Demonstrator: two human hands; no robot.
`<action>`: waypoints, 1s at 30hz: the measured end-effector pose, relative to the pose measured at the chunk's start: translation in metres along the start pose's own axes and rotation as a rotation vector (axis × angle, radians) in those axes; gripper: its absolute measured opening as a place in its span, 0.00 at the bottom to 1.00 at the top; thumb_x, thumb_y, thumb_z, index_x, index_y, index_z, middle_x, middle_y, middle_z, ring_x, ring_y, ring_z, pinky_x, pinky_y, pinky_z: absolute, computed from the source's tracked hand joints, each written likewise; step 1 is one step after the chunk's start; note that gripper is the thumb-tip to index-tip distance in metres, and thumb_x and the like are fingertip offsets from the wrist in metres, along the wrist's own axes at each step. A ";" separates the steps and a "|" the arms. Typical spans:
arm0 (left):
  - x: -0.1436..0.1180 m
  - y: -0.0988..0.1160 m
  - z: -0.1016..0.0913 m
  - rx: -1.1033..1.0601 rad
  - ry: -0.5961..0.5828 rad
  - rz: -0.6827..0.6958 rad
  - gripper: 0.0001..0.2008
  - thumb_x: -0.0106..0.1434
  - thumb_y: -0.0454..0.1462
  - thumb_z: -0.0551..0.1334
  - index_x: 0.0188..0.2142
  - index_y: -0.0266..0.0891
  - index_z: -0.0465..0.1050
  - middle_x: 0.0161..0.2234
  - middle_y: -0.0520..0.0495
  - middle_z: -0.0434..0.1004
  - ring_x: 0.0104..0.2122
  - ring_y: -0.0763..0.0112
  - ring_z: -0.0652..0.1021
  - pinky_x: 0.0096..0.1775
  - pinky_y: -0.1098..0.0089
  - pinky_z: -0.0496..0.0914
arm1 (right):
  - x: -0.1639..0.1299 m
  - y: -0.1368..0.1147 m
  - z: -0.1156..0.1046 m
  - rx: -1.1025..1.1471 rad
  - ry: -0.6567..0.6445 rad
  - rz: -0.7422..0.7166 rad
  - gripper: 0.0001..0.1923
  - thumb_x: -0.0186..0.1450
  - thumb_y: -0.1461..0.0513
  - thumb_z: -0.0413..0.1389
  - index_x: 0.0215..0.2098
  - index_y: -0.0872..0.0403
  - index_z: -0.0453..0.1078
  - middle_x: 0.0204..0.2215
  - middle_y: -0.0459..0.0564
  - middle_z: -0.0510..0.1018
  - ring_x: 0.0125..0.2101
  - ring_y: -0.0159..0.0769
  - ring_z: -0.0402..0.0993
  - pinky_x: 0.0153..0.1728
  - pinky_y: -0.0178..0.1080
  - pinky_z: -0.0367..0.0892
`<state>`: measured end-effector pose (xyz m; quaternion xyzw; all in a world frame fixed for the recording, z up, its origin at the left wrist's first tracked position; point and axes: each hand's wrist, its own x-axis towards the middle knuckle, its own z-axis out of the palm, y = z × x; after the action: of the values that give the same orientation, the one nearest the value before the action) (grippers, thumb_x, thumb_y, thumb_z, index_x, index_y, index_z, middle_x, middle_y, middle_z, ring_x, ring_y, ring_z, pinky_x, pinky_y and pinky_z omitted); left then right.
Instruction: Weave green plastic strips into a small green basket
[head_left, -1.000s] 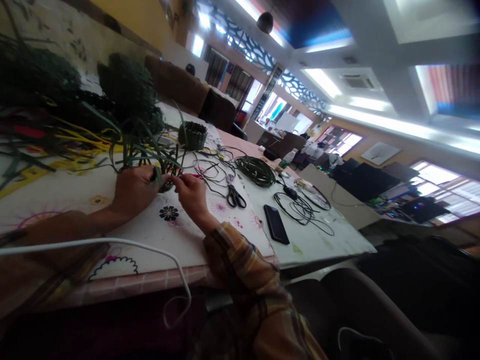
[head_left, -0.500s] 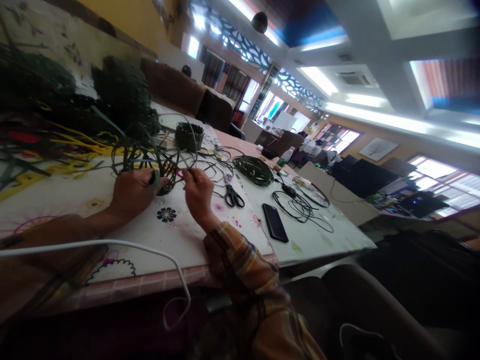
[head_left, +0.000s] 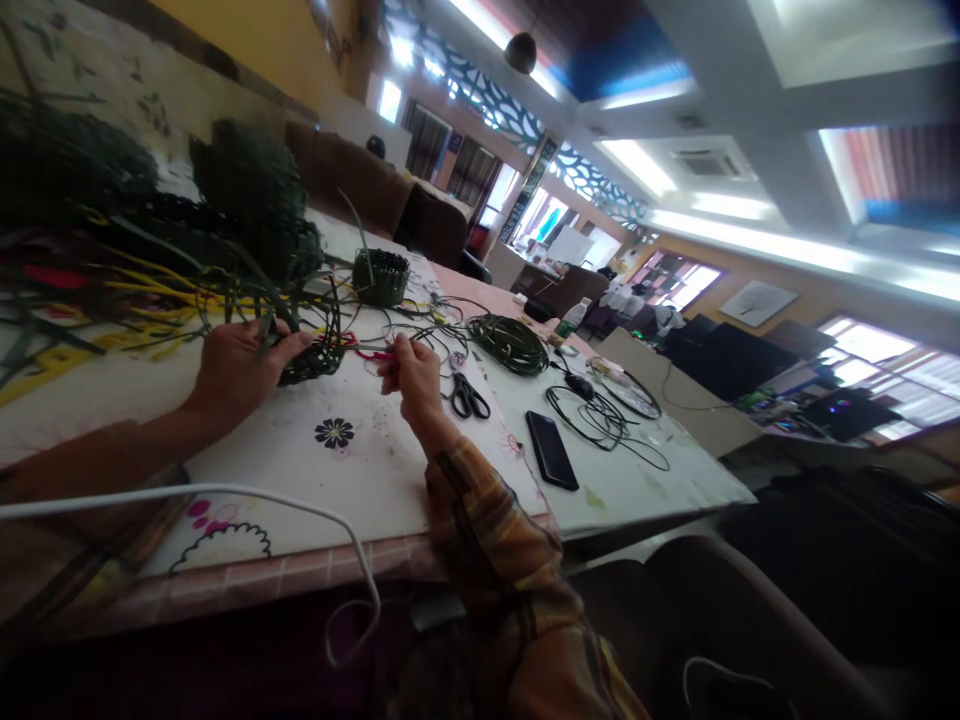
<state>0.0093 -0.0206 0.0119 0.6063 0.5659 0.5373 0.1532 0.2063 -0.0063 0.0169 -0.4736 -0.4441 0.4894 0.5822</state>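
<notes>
A small, partly woven basket [head_left: 315, 362] of dark green strips, with loose strip ends standing up, is in my left hand [head_left: 238, 365]. The thumb of that hand lies along the basket's near side, and its other fingers are partly hidden behind the strips. To the right, my right hand [head_left: 417, 378] is closed in a pinch on a thin strip [head_left: 366, 349] that runs across from the basket. Red strands show close to these fingers. Black-handled scissors [head_left: 469, 396] lie just right of my right hand. Behind stands another small woven basket [head_left: 381, 277].
Dark green woven pieces [head_left: 247, 190] and yellow strips [head_left: 142, 290] pile up at the left. A coil of green strip [head_left: 508, 344], a phone [head_left: 551, 449], a black cable [head_left: 600, 412] and a bottle [head_left: 574, 318] occupy the right. A white cable [head_left: 285, 498] crosses in front.
My right hand has moved right, away from the basket, drawing the strip out straighter. My left hand has shifted left and turned, so more of the basket's woven side shows.
</notes>
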 end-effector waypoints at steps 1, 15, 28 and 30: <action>-0.002 0.001 0.001 0.002 0.008 -0.005 0.17 0.55 0.51 0.63 0.25 0.40 0.72 0.20 0.53 0.70 0.27 0.68 0.72 0.33 0.70 0.64 | 0.000 -0.001 -0.001 -0.020 -0.020 0.045 0.20 0.73 0.55 0.50 0.24 0.54 0.64 0.11 0.40 0.68 0.08 0.25 0.58 0.09 0.29 0.55; -0.009 0.000 0.008 -0.007 -0.007 0.089 0.16 0.57 0.50 0.64 0.24 0.40 0.73 0.21 0.54 0.72 0.24 0.71 0.70 0.31 0.70 0.63 | -0.020 0.007 0.014 0.009 -0.278 -0.331 0.10 0.62 0.57 0.63 0.40 0.50 0.75 0.41 0.45 0.80 0.36 0.28 0.76 0.40 0.34 0.76; -0.013 0.003 0.010 -0.020 -0.095 0.149 0.16 0.60 0.49 0.62 0.26 0.40 0.75 0.24 0.53 0.74 0.26 0.70 0.71 0.31 0.70 0.62 | -0.028 0.011 0.020 -0.101 -0.259 -0.395 0.18 0.62 0.49 0.62 0.27 0.50 0.63 0.20 0.37 0.69 0.22 0.27 0.71 0.26 0.30 0.69; -0.014 0.005 0.010 -0.020 -0.088 0.141 0.16 0.60 0.49 0.62 0.25 0.40 0.73 0.23 0.54 0.73 0.26 0.71 0.70 0.31 0.70 0.61 | -0.037 0.011 0.027 0.005 -0.208 -0.356 0.19 0.61 0.48 0.63 0.26 0.50 0.62 0.19 0.38 0.70 0.21 0.27 0.71 0.24 0.31 0.70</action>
<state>0.0235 -0.0301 0.0055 0.6663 0.5089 0.5252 0.1457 0.1738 -0.0393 0.0087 -0.3331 -0.5772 0.4263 0.6118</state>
